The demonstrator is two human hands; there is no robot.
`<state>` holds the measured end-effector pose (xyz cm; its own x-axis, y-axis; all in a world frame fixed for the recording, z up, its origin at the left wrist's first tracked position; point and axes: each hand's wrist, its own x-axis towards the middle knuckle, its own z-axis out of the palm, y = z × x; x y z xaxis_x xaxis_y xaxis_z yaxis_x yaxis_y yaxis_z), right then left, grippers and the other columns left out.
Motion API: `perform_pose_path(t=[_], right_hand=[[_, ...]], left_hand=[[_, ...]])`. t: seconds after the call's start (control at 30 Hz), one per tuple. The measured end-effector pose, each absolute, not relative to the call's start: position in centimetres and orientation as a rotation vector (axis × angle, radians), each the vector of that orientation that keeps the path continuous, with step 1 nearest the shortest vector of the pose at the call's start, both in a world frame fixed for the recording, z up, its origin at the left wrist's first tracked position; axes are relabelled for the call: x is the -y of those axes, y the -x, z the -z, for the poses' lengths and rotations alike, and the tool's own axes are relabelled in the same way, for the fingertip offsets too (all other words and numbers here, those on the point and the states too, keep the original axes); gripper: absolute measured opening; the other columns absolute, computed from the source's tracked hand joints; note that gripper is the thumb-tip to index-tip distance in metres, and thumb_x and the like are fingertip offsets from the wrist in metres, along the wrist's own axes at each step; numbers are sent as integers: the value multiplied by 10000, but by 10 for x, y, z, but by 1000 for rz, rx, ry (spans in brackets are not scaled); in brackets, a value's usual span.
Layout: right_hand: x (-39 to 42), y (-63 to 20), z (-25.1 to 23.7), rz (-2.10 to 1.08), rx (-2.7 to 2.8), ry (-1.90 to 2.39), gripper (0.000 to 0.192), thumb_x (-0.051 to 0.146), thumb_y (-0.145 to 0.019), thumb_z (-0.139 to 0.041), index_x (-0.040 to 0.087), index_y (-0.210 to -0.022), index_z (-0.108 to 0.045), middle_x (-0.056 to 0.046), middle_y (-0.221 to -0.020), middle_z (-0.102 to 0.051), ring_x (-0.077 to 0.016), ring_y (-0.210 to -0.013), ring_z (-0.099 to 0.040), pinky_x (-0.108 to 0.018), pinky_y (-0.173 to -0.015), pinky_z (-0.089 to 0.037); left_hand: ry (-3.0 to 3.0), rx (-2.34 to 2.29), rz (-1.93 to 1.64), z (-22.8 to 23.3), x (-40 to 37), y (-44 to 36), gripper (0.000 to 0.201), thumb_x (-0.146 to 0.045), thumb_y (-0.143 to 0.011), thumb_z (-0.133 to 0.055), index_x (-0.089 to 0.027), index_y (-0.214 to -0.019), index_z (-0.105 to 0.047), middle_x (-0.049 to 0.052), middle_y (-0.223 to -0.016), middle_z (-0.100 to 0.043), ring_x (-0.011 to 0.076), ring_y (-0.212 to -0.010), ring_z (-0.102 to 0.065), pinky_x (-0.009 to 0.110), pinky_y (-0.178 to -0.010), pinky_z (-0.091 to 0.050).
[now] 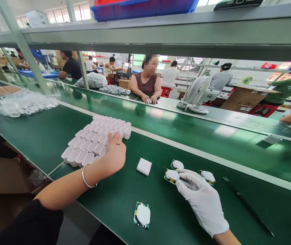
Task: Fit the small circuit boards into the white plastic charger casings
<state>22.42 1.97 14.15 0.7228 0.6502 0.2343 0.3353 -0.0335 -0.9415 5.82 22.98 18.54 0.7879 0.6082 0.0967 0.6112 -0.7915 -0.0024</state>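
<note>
Bench (45, 136): block of shells (94, 139) at left, left hand (114, 151) resting on its near right corner. Single shell (144, 166) lies just right of that hand. Right of it, three boards (177, 165) in a cluster; right hand (198, 197) touches the middle one (172, 175). Fourth board (142, 215) sits nearest, between the hands. Tweezers (247, 206) lie far right. Bag (22, 102) at far left, behind the shells. Fan (197, 93) stands behind, across the belt (186, 129). Shelf (160, 30) overhead.
</note>
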Motion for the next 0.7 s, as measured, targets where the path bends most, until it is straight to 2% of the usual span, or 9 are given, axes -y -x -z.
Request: perform_pose_path(t=[0.13,0.27,0.33,0.4,0.5,0.6,0.7], right_hand=[[-20,-221,-143,-312,788,1635,137,282,-604,-731,187,-700,-709,-77,-915,-680,-209,-730,-674,-298,-761,-586],[-21,-219,-143,-316,757,1642,155,285,-591,-728,185,-708,-709,-78,-921,-679,-211,-744,-675,-298,-771,-583],[-22,-219,-141,-315,752,1640,161,288,-587,-730,188,-712,-708,-78,-924,-679,-210,-736,-676,-298,-761,-586],[-23,-220,-140,-315,760,1637,156,287,-591,-730,190,-711,-707,-79,-928,-678,-209,-731,-678,-293,-749,-590],[-22,-221,-141,-301,778,1631,141,276,-603,-730,187,-709,-707,-86,-930,-682,-216,-752,-682,-295,-749,-592],[-19,-221,-143,-251,810,1595,125,255,-629,-721,189,-734,-702,-87,-939,-689,-214,-743,-687,-299,-729,-602],[-15,-220,-145,-114,915,1541,86,206,-680,-685,203,-767,-690,-76,-951,-687,-198,-746,-689,-283,-702,-612]], left_hand=[[2813,958,-86,-207,-214,-60,136,-109,-566,-727,-108,-675,-644,139,-794,-619,348,-909,-528,522,-889,-353],[2872,815,-100,-216,-190,-67,158,-62,-650,-658,-75,-807,-644,158,-888,-600,329,-916,-539,483,-866,-381],[3027,797,-107,-212,-184,-73,244,-104,-698,-648,-88,-941,-632,144,-1000,-573,320,-968,-542,460,-871,-405],[3269,859,-115,-204,-184,-81,376,-129,-713,-655,-125,-1083,-590,111,-1096,-537,275,-978,-566,393,-861,-443],[3532,1034,11,-191,-189,-93,584,-127,-649,-728,-146,-1197,-526,103,-1197,-493,235,-965,-598,322,-836,-480],[3594,1080,158,-182,-190,-99,581,-76,-513,-811,-110,-1055,-605,123,-1156,-544,278,-980,-598,352,-835,-495],[3615,999,232,-178,-185,-97,460,-51,-521,-802,-136,-943,-641,92,-1046,-611,294,-1007,-581,377,-824,-500]])
